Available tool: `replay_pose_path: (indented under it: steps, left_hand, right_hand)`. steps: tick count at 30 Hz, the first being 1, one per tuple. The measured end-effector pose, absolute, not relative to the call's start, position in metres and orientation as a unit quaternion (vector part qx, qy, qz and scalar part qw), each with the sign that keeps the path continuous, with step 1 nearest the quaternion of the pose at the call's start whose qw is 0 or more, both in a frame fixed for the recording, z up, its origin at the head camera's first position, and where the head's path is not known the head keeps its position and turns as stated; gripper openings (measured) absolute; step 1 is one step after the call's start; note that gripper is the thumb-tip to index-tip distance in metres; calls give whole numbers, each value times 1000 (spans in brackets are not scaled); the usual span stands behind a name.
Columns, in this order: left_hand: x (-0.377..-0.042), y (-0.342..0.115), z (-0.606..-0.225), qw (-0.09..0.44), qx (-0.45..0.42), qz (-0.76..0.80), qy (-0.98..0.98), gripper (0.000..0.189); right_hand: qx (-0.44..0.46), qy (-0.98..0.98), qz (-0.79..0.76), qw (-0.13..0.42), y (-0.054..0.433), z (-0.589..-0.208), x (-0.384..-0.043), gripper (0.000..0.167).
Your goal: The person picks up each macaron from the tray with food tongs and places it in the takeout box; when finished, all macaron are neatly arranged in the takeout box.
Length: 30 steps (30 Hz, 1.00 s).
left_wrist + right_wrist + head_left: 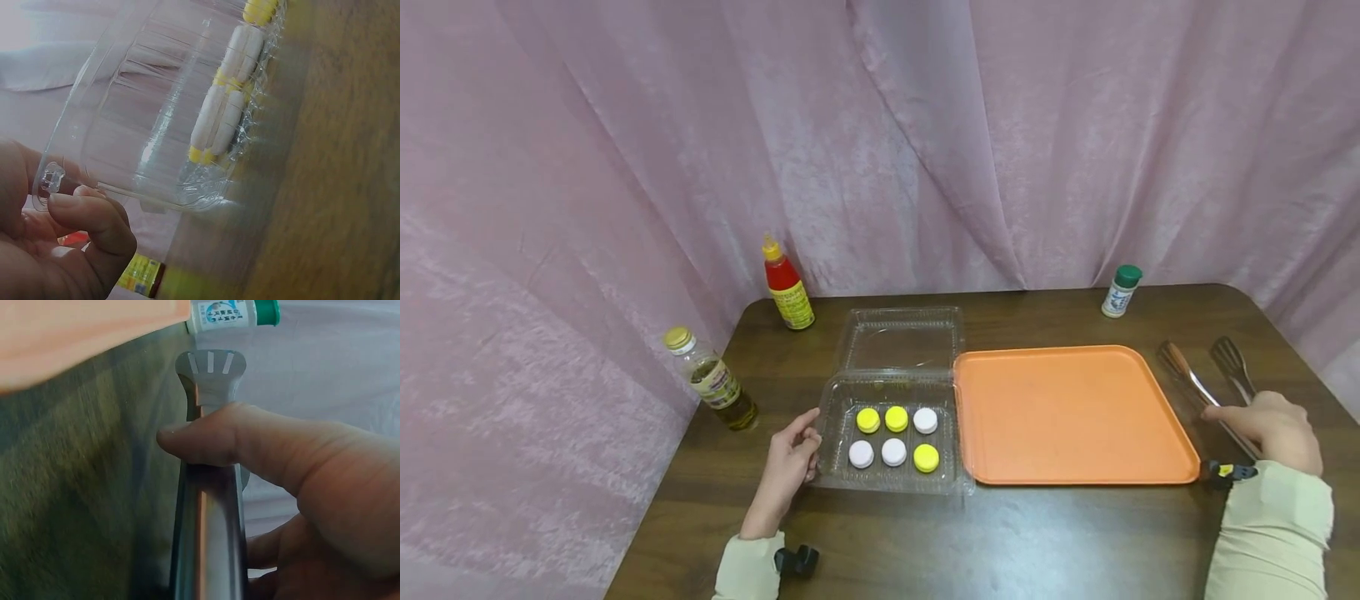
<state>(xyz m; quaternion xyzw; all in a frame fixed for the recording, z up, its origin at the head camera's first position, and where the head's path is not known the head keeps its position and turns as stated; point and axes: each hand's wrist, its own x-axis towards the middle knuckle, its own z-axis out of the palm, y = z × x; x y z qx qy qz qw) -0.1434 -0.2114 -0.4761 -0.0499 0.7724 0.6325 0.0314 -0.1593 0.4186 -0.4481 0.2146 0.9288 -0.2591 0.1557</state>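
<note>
A clear plastic clamshell box lies with its lid folded back. Inside are three yellow macarons and three white macarons, in two rows. My left hand pinches the box's left rim; the left wrist view shows curled fingers at the corner tab. At the far right, my right hand grips a pair of metal tongs with slotted ends, spread apart and pointing away. In the right wrist view the thumb lies across one arm of the tongs.
An orange tray sits between the box and the tongs. A green-capped shaker stands behind it. On the left are a red sauce bottle and an oil bottle. A pink curtain hangs along the table's back edge.
</note>
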Motion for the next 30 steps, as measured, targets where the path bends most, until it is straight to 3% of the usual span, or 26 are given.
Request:
replay_pose_path:
  steps: [5, 13, 23, 30]
  left_hand:
    - [-142, -212, -475, 30, -50, 638, 768, 48]
    - [-143, -212, -476, 29, -41, 634, 772, 47]
    - [-143, -211, -475, 28, -38, 640, 767, 47]
    - [-146, -210, -476, 22, -36, 633, 773, 46]
  right_hand:
    - [214, 931, -239, 175, 415, -450, -160, 85]
    - [210, 936, -231, 161, 414, -449, -158, 79]
    - [246, 919, -242, 193, 414, -449, -161, 115]
    - [245, 922, -233, 188, 413, -445, -162, 110]
